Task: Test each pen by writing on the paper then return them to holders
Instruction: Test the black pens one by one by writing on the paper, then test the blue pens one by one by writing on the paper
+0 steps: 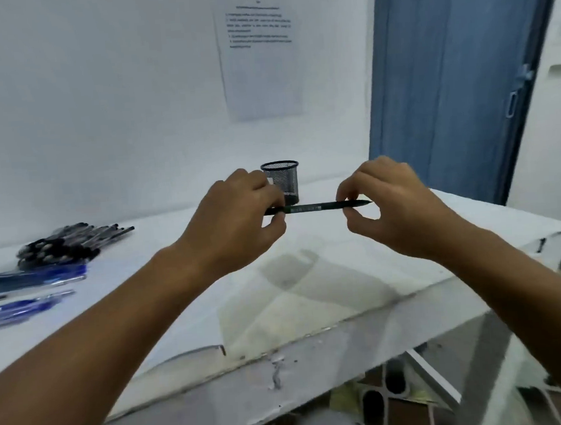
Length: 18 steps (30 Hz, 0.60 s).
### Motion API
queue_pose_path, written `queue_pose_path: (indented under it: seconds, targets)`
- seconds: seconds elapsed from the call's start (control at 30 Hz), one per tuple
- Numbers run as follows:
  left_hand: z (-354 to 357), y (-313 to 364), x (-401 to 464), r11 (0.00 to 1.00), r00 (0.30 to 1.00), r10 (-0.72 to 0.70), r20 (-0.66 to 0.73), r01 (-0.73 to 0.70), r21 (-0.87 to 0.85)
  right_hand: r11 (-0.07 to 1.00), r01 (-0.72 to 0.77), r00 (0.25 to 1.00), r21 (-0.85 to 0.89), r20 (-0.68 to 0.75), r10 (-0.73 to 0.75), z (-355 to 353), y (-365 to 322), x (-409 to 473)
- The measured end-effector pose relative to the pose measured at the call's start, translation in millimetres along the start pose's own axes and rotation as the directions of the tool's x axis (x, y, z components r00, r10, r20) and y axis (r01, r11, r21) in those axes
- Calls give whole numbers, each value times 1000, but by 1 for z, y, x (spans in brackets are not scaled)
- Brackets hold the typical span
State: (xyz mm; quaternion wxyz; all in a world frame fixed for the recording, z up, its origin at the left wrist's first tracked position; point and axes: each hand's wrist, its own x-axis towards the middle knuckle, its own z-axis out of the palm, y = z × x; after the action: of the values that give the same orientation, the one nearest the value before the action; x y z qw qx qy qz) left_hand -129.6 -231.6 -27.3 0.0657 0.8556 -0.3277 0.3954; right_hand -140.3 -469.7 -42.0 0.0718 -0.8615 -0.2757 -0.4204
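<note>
Both hands (pixel 309 217) pinch a slim dark pen (pixel 318 207) level.

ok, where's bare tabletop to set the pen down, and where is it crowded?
Free: the stretch of table right of the mesh holder out to the far right corner, and the sheet of paper near the front edge below both hands. Crowded: the left side, with the black pen pile and blue pens.

The holder (pixel 281 180) is black wire mesh, the pen (pixel 318 206) dark matt plastic, the table (pixel 348 340) chipped white paint.
</note>
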Motion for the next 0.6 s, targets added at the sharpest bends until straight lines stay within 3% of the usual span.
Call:
queue_pose_path:
  seconds: [0.33, 0.6]
  targets:
    - [40, 159, 12, 970, 981, 187, 43, -177, -163, 967, -205, 972, -149, 87, 219, -99, 38, -150]
    - [111, 234, -16, 944, 885, 322, 337, -274, -182, 939, -274, 911, -207, 256, 322, -81, 61, -264]
